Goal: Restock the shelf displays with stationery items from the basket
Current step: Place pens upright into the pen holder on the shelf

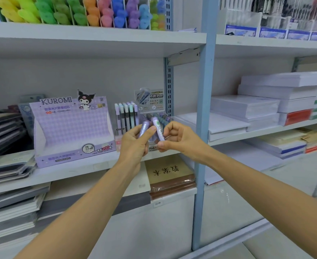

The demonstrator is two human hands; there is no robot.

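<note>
My left hand point(135, 144) grips a few purple lead tubes point(144, 128) in front of the middle shelf. My right hand point(176, 136) pinches one purple lead tube point(158, 128) by its lower end, right beside the left hand. Behind the hands stands a small clear display box point(150, 101) with a green-and-grey header card and more tubes inside. To its left is a rack of pastel pen cases point(126, 114). Further left sits an empty purple Kuromi display carton point(69, 128). The basket is out of view.
The white middle shelf point(90, 169) runs left to right, split by a blue upright post point(203, 118). Stacked notebooks lie at the left point(2, 131), white paper reams at the right point(262, 107). Coloured highlighters fill the top shelf point(79, 12). Brown notebooks point(170, 176) lie below.
</note>
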